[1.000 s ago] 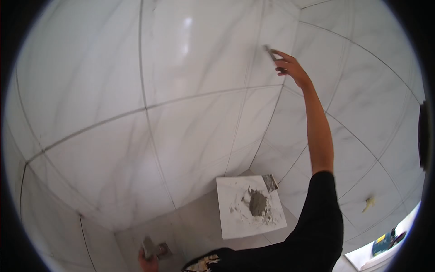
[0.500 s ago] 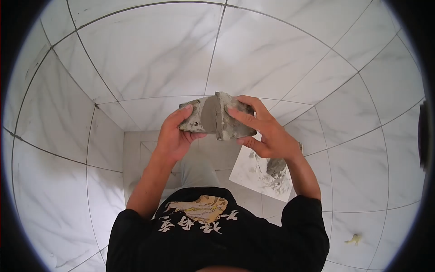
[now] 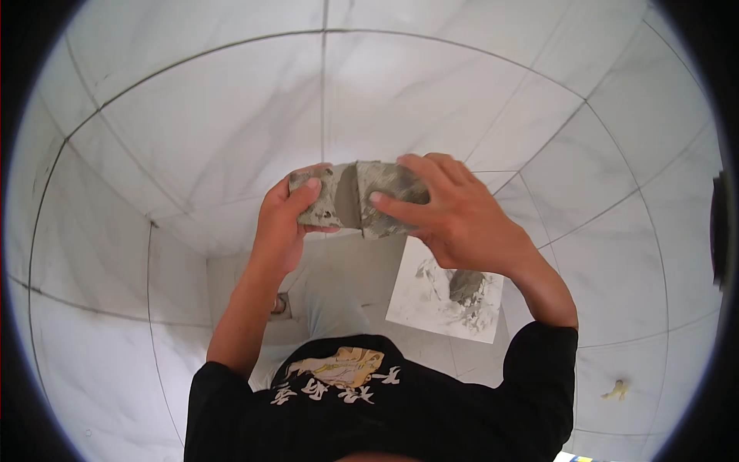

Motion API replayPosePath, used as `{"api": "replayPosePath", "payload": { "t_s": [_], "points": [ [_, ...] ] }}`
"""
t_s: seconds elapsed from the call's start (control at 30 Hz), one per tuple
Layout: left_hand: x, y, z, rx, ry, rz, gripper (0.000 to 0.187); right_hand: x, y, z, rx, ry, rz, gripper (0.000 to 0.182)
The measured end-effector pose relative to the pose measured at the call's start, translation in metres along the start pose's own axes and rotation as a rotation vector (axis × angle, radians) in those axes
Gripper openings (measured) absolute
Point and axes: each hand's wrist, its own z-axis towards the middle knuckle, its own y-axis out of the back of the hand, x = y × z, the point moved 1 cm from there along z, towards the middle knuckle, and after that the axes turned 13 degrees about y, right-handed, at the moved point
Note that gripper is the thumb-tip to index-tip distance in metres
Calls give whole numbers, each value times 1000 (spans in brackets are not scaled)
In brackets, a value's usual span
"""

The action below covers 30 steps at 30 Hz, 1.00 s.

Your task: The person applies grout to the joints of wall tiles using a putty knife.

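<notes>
My left hand [image 3: 281, 215] grips a flat plate [image 3: 326, 209] caked with grey cement paste, thumb on top and fingers underneath. Smooth wet grey paste [image 3: 349, 200] covers its right end. A second flat, paste-streaked plate [image 3: 377, 223] is in my right hand [image 3: 458, 212], with the thumb pressed on its face and the fingers over its far edge. The two plates overlap where the paste lies, and the right one's edge crosses the left one. Both are held up in front of the tiled wall. I cannot tell exactly what kind of tool they are.
A white board [image 3: 404, 308] smeared with a heap of grey cement paste [image 3: 467, 286] lies on the floor below my right forearm. Marble-patterned wall tiles [image 3: 416, 100] surround me closely. A floor drain [image 3: 282, 306] shows beside my left forearm. A small yellowish scrap [image 3: 616, 390] is at the right.
The right plate has tilted flatter against the left one, and the raised ridge of paste between them looks thinner. My right thumb has shifted left. The camera view has moved slightly.
</notes>
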Motion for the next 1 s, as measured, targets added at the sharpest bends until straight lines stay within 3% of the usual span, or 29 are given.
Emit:
{"api": "replayPosePath", "payload": {
  "t_s": [0.07,0.17,0.23,0.3,0.37,0.4,0.5,0.57,0.67,0.83,0.87,0.9,1.0],
  "points": [
    [0,-13,5,-72,-13,40,43,-13,-3,-8,4,-12,16,65],
    [12,-7,16,5,-9,-139,44,-54,11,-41,-1,-68,-51,67],
    [20,5,19,63,-44,-200,43,-98,10,-73,-341,-271,470,68],
    [38,20,21,-2,17,-276,37,-156,35,-108,-665,-340,402,73],
    [70,54,25,-24,84,-308,36,-207,96,-120,-779,-265,-124,73],
    [84,70,26,-27,101,-327,36,-232,132,-121,-782,-141,-391,74],
    [108,108,14,50,136,-254,38,-289,214,-114,-727,-191,-656,75],
    [113,108,-3,-320,180,-159,61,-325,247,-107,-694,-255,-717,79],
    [117,106,-12,-419,182,-216,61,-357,266,-96,-616,-261,-736,81],
    [122,99,-5,-381,192,-336,58,-404,264,-108,-459,-270,-988,86],
    [117,96,-10,-409,198,-311,57,-399,273,-118,-331,-345,-1111,84],
    [116,98,-10,-408,203,-310,57,-373,287,-116,-91,-622,-1067,80],
    [117,98,5,-362,201,-276,58,-336,313,-100,-111,-737,-965,80]
  ]
}}
